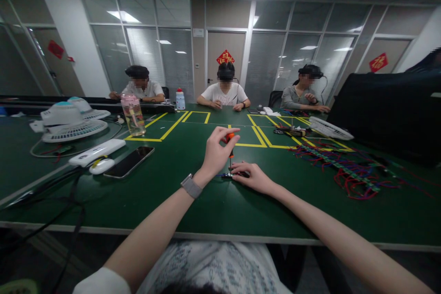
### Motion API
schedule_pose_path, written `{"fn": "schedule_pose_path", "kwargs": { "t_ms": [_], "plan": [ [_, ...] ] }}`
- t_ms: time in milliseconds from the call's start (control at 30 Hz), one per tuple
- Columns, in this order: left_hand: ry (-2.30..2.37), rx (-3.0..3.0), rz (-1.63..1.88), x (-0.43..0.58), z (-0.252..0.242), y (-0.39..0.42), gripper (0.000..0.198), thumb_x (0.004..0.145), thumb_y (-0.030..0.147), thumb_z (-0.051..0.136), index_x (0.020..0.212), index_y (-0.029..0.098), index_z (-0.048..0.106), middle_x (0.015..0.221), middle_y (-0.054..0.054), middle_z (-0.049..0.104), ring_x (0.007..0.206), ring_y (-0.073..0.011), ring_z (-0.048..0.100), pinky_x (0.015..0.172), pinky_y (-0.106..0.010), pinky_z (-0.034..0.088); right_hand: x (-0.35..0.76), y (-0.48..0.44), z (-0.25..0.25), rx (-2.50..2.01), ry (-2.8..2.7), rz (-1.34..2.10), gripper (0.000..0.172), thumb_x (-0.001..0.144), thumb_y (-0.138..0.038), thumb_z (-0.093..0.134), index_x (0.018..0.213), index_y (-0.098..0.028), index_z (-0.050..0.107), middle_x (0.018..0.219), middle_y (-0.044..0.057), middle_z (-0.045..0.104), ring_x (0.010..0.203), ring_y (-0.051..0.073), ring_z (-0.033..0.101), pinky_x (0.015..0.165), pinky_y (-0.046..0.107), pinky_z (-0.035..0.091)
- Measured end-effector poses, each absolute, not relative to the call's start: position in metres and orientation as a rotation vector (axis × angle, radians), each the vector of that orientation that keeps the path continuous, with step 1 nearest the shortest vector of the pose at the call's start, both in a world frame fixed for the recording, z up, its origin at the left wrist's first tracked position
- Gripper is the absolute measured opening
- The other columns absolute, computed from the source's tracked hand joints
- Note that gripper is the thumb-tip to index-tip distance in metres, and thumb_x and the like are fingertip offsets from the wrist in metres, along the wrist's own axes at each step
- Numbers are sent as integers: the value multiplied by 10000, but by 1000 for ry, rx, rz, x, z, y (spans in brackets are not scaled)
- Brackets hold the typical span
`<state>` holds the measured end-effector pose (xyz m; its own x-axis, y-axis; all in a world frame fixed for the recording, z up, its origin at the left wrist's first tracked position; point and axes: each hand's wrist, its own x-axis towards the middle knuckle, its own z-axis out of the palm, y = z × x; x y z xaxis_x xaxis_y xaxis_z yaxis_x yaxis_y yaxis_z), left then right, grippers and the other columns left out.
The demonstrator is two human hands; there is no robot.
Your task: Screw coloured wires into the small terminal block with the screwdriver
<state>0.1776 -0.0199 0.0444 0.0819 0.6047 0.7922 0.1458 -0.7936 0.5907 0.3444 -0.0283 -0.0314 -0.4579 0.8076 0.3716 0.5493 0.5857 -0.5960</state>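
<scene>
My left hand (217, 149) is closed around an orange-handled screwdriver (230, 140) that stands upright, tip down, over a small dark part (228, 175) on the green table (193, 202). A grey watch sits on that wrist. My right hand (253, 175) lies on the table with its fingers pressed on the small part, holding it in place. Thin wires stick out of the part to the left.
A black phone (129, 161), a white box (97, 151) and a white mouse-like item (102, 165) lie left. Two fans (70, 121) and a bottle (132, 114) stand behind them. Red and blue wire bundles (344, 167) lie right. Three people sit at the far side.
</scene>
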Motion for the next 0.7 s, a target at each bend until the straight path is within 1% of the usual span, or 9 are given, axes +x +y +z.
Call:
{"fn": "schedule_pose_path", "kwargs": {
  "t_ms": [133, 167, 233, 300, 400, 500, 567, 633, 700],
  "plan": [
    [679, 1989, 1722, 178, 46, -20, 264, 900, 236, 477, 1078, 219, 671, 1060, -62, 603, 998, -154, 583, 876, -275, 464, 345, -28, -32, -1070, -2185, 526, 231, 797, -358, 633, 957, -224, 732, 1129, 94, 683, 1140, 274, 580, 1089, 536, 268],
    [640, 1959, 1695, 178, 46, -20, 279, 909, 228, 457, 1103, 212, 656, 1064, -63, 616, 992, -153, 594, 872, -281, 472, 345, -27, -32, -1073, -2187, 526, 231, 797, -355, 632, 961, -225, 730, 1132, 93, 681, 1144, 273, 577, 1091, 538, 263],
    [605, 1918, 1667, 178, 45, -20, 274, 900, 236, 477, 1115, 196, 644, 1022, -63, 638, 922, -148, 620, 813, -273, 500, 345, -27, -32, -1074, -2187, 526, 232, 800, -353, 628, 966, -228, 729, 1137, 93, 679, 1150, 271, 573, 1086, 534, 274],
    [644, 1937, 1699, 178, 45, -20, 240, 866, 256, 543, 1062, 193, 667, 971, -56, 633, 870, -144, 619, 769, -258, 507, 345, -27, -32, -1073, -2184, 526, 230, 801, -352, 627, 964, -226, 730, 1137, 98, 679, 1148, 271, 574, 1081, 530, 285],
    [745, 2006, 1785, 177, 45, -20, 196, 835, 273, 591, 985, 210, 701, 968, -53, 593, 897, -146, 591, 792, -254, 493, 345, -28, -32, -1080, -2184, 530, 229, 799, -346, 628, 964, -223, 730, 1137, 102, 678, 1143, 271, 578, 1086, 538, 268],
    [704, 1978, 1751, 177, 45, -20, 241, 886, 251, 502, 1040, 218, 685, 1054, -66, 590, 981, -155, 585, 837, -266, 486, 345, -28, -31, -1086, -2183, 532, 231, 795, -344, 632, 963, -221, 730, 1137, 104, 678, 1145, 270, 576, 1088, 541, 261],
    [619, 1910, 1682, 178, 45, -20, 277, 905, 239, 461, 1103, 207, 652, 1064, -70, 617, 944, -150, 613, 813, -271, 503, 345, -28, -30, -1086, -2182, 531, 231, 792, -346, 635, 958, -218, 732, 1135, 107, 678, 1143, 272, 577, 1087, 541, 262],
    [593, 1873, 1668, 179, 45, -20, 272, 889, 251, 496, 1111, 195, 643, 1021, -68, 638, 868, -142, 630, 753, -258, 515, 344, -29, -30, -1085, -2180, 530, 234, 792, -351, 635, 955, -215, 733, 1133, 109, 679, 1137, 272, 581, 1088, 542, 259],
    [653, 1912, 1724, 179, 45, -20, 233, 850, 268, 565, 1043, 196, 674, 966, -57, 628, 842, -137, 616, 727, -241, 507, 344, -29, -30, -1082, -2177, 528, 235, 795, -355, 632, 954, -214, 733, 1127, 107, 682, 1134, 271, 583, 1091, 541, 255]
  ]
}}
